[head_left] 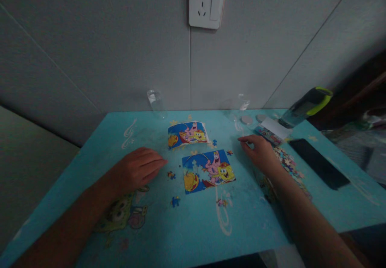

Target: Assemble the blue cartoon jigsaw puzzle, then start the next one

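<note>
On the table [193, 228], the nearly finished puzzle [208, 171] lies at the centre, with the reference picture [187, 134] just behind it. The left hand [138, 168] rests flat to its left, the right hand [259, 150] to its right. Loose pieces [289, 164] lie heaped right of that hand, a phone [319, 162] farther right.

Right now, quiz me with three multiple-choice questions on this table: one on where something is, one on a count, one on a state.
1. The black phone lies: A left of left hand; B right of right hand; C on the puzzle.
2. Clear cups against the wall: A two; B four; C none.
3. The left hand is: A fisted around a cup; B flat on the table; C raised.

B: it lies beyond the right hand.
A: left cup, right cup.
B: palm down on the blue table.
</note>
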Demonstrator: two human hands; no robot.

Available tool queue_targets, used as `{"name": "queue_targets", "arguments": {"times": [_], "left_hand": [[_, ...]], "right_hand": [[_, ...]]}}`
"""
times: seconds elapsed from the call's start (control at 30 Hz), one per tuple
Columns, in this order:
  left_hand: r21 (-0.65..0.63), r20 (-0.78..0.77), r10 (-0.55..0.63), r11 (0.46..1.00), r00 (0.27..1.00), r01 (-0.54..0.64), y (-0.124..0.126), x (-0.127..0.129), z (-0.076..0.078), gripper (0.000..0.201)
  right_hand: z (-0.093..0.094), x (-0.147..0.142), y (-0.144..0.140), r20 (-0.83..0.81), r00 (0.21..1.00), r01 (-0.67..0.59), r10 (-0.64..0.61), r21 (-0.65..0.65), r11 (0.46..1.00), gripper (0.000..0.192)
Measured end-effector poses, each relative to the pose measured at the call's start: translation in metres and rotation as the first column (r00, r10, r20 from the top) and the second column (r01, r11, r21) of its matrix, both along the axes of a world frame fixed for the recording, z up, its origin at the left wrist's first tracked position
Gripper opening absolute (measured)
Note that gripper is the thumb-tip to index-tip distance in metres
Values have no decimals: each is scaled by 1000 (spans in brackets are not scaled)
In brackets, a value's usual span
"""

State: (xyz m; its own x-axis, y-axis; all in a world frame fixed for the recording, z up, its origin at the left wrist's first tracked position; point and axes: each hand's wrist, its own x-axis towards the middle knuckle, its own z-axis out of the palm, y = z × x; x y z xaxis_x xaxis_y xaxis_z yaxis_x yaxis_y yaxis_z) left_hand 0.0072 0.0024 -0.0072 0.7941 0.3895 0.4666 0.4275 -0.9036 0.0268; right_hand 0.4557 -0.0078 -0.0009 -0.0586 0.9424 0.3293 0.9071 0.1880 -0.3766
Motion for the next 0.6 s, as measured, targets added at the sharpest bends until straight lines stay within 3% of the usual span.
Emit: {"name": "queue_targets", "arguments": {"times": [0.23,0.4,0.6], "left_hand": [[57,14,-54,997,998,53,-6,11,5,23],[27,15,-78,997,997,78,-6,14,7,24],[18,32,-74,997,997,73,-7,17,6,24]], "right_hand": [[-8,0,4,0,999,-37,37,-9,999,29],[-13,4,9,-10,999,-37,37,-16,999,28],[-9,-18,7,-29,999,-45,44,-22,999,28]]}}
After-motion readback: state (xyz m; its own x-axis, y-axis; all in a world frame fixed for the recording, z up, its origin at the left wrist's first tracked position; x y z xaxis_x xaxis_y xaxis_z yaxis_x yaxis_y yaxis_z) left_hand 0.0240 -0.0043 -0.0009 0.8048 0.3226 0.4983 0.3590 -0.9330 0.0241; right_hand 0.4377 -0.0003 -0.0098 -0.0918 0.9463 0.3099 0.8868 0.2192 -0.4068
